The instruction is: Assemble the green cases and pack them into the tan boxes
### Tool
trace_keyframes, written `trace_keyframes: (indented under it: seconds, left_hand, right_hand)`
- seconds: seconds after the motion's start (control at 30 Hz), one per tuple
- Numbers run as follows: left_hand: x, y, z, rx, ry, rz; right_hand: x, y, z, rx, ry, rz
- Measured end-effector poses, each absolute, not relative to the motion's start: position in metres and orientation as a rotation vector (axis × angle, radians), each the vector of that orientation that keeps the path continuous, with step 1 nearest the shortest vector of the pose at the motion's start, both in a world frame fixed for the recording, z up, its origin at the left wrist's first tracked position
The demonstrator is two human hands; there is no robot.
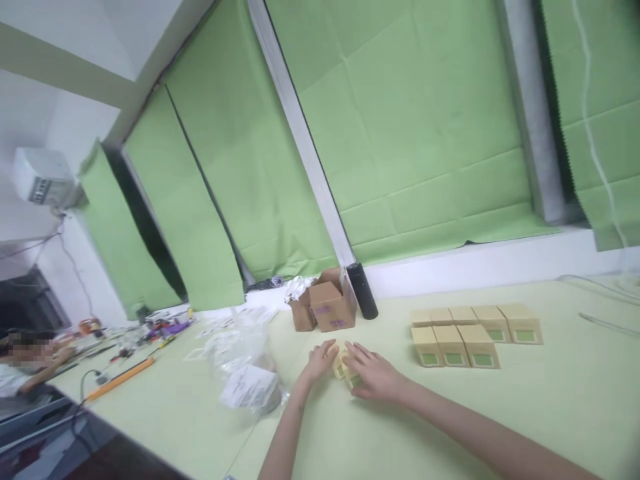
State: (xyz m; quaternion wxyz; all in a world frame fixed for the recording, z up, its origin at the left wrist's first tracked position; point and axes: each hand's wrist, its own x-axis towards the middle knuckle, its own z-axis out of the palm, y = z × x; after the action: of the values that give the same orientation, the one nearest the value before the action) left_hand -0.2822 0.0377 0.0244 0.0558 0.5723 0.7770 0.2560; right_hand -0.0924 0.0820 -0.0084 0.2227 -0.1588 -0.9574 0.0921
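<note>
Two small tan boxes (341,369) with green label panels stand on the pale table between my hands, partly hidden by my fingers. My left hand (320,360) presses its fingers to their left side. Across their top and right side lies my right hand (375,375), its fingers curved over them. To the right, more tan boxes (470,337) of the same kind stand in two rows, the front ones showing green panels.
An opened brown carton (333,307) and a black cylinder (362,291) stand by the wall. Clear plastic bags (253,383) lie left of my hands. Farther left are an orange bar (120,379), scattered items and another person (30,367) at the table.
</note>
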Motion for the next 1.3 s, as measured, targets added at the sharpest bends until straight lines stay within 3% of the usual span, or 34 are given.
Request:
trace_keyframes:
  seconds: [0.2, 0.43, 0.63, 1.0, 1.3]
  left_hand:
    - [-0.267, 0.018, -0.011, 1.640, 2.057, 0.861]
    - [-0.221, 0.031, -0.025, 1.741, 1.729, 0.863]
    - [-0.176, 0.085, -0.017, 1.839, 1.659, 0.905]
    - [-0.120, 0.069, 0.044, 2.075, 1.542, 0.881]
    - [0.032, 0.164, 0.023, 2.303, 1.187, 0.978]
  right_hand:
    - [-0.071, 0.066, -0.011, -0.473, -2.692, 0.257]
    - [0.103, 0.063, -0.035, -0.997, -2.562, 0.260]
    - [0.193, 0.126, -0.029, -1.346, -2.284, 0.246]
    - [0.172, 0.173, -0.033, -1.088, -2.261, 0.333]
    - [0.237, 0.141, 0.000, -1.057, -2.351, 0.277]
